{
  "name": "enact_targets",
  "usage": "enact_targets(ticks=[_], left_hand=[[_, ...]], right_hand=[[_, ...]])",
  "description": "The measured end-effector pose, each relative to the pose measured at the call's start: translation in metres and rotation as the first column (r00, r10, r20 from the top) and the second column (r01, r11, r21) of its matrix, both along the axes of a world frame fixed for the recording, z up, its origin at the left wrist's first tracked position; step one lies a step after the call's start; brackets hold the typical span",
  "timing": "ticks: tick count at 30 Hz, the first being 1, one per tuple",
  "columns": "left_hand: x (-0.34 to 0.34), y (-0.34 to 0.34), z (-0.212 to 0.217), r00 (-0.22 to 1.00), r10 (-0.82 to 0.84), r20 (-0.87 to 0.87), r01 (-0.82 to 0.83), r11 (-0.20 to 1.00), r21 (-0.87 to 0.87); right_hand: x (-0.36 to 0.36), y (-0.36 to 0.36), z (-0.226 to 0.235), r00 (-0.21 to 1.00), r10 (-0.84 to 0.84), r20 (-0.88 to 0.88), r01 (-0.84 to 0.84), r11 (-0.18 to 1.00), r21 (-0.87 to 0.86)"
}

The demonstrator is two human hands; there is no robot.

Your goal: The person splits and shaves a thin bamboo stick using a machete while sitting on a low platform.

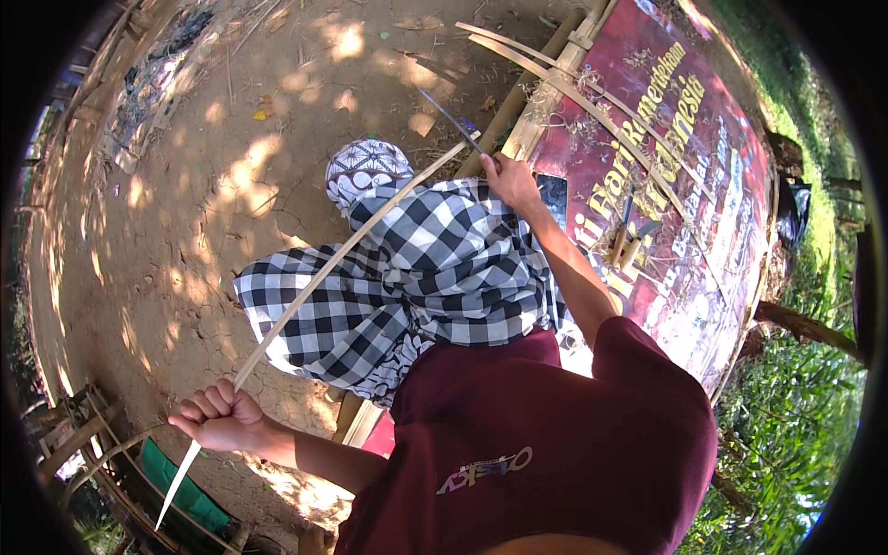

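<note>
My left hand (pixel 220 418) is shut around a long thin bamboo strip (pixel 319 277), low on the left. The strip runs from a pointed end below that fist, up across a black-and-white checked cloth (pixel 435 268) on my lap, to my right hand (pixel 509 178). My right hand grips the handle of a knife (pixel 449 118), whose slim dark blade points up and left over the dirt. The blade meets the strip's far end close to that hand. A maroon shirt (pixel 536 435) covers my torso at the bottom.
A red banner with yellow lettering (pixel 684 185) lies on the right with long bamboo slats (pixel 555 79), short bamboo pieces (pixel 627 246) and a dark flat rectangle (pixel 553 196). A patterned cloth bundle (pixel 365 171) sits on cracked dirt (pixel 185 213). Bamboo railing (pixel 88 435) stands lower left, greenery (pixel 786 407) right.
</note>
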State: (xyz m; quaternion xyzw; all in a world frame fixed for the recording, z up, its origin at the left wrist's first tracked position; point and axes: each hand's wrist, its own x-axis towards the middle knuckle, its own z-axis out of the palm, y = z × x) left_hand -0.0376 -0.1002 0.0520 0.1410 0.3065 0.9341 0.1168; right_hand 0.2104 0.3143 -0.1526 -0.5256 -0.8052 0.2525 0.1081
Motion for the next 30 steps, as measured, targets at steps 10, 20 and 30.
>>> enact_targets(ticks=[10, 20, 30], left_hand=[[0.015, 0.019, 0.008, 0.942, 0.3, 0.147, -0.274, 0.946, -0.174], [0.015, -0.019, -0.026, 0.973, 0.11, 0.202, -0.121, 0.992, 0.04], [0.021, -0.014, -0.015, 0.939, 0.2, 0.281, -0.212, 0.977, 0.015]], right_hand=[[-0.013, 0.001, -0.007, 0.943, -0.061, -0.327, 0.091, 0.993, 0.078], [-0.045, -0.14, 0.231, -0.293, -0.105, -0.95, -0.615, 0.782, 0.103], [-0.065, -0.205, 0.312, -0.724, -0.195, -0.661, -0.684, 0.321, 0.654]])
